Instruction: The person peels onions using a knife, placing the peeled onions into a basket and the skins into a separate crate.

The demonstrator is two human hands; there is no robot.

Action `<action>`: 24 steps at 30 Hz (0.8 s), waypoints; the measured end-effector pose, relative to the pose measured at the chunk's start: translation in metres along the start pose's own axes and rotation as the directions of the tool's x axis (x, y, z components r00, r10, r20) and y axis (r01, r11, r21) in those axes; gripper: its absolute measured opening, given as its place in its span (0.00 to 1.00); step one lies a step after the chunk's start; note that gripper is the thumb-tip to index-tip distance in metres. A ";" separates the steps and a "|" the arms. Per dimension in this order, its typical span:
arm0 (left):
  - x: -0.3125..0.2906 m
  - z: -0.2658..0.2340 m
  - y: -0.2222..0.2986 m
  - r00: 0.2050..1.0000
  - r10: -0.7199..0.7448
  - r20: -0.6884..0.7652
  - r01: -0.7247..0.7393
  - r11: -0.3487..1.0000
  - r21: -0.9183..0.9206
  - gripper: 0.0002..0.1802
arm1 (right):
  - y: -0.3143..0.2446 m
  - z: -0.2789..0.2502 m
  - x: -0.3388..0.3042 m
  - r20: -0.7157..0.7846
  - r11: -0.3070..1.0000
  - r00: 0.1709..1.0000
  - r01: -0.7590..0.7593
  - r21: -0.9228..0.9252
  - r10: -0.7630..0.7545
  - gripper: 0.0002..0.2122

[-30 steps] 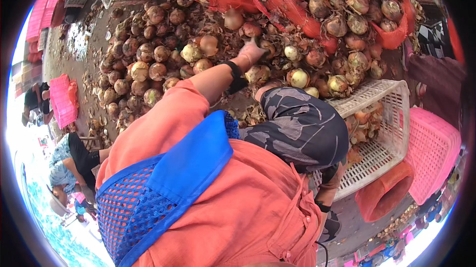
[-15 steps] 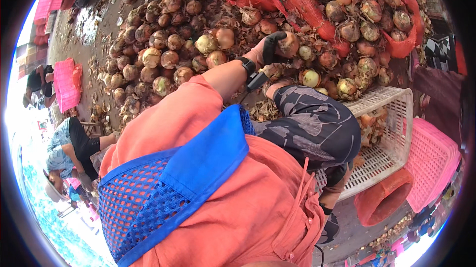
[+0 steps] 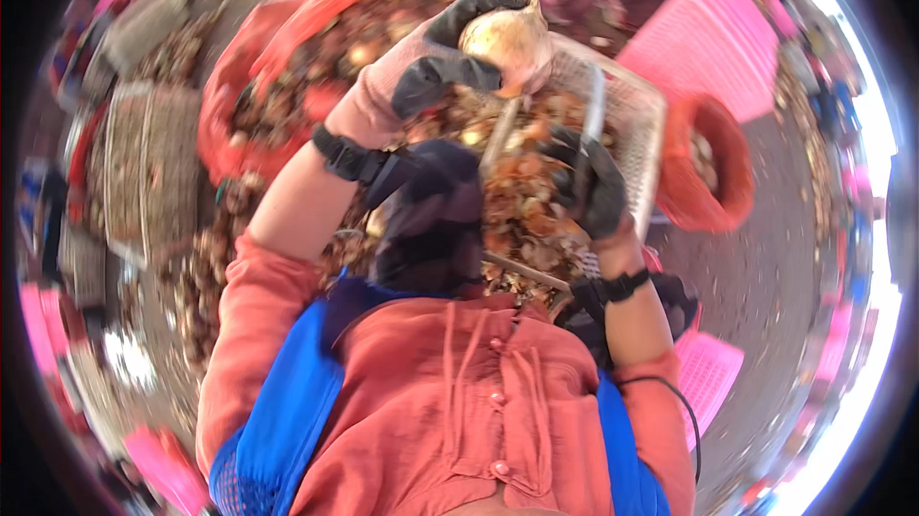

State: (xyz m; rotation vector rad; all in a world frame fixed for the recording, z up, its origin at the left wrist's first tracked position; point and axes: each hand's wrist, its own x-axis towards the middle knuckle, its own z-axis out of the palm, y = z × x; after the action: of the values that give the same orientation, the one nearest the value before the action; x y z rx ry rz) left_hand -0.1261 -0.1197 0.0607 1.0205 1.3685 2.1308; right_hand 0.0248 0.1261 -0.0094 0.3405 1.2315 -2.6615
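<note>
A large pale onion (image 3: 512,45) with a pointed neck is held up in my left hand (image 3: 431,71), which wears a dark-fingered glove curled round its side. My right hand (image 3: 595,189), gloved in grey and black, is closed on a knife (image 3: 595,104) whose blade points away from me, apart from the onion. Below both hands is a white plastic crate (image 3: 643,119) with loose brown onion skins (image 3: 522,200) in and in front of it. Motion blurs the skins and the knife's edge.
An open red mesh sack (image 3: 230,104) of onions lies at the far left, with more onions (image 3: 196,277) heaped nearer. Pink crates (image 3: 713,42) stand beyond the white crate on the right, beside a red basket-like container (image 3: 732,171). Worn crates (image 3: 153,171) stand at the left.
My view and body have turned right from the onion heap to the crate. My left hand has carried an onion there. My right hand, mostly hidden before, now shows with the knife.
</note>
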 end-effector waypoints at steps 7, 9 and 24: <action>0.044 0.119 -0.051 0.993 0.011 0.118 -0.025 0.993 0.120 0.44 | -0.039 -0.012 -0.034 0.004 0.909 0.918 0.393 0.136 -0.398 0.17; 0.040 0.141 -0.069 0.982 -0.161 0.101 0.176 0.970 -0.168 0.40 | -0.040 -0.035 -0.043 -0.045 0.904 0.903 0.425 -0.039 -0.426 0.15; 0.037 0.112 -0.093 0.990 -0.137 -0.024 0.125 0.951 -0.282 0.34 | -0.030 -0.019 -0.065 0.302 -0.060 0.550 0.414 -0.908 -0.779 0.16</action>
State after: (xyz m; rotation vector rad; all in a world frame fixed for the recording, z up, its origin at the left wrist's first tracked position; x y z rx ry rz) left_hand -0.0698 0.0132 0.0182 0.7552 1.0787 2.1790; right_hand 0.0817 0.1643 0.0193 -0.0859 3.4972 -1.5638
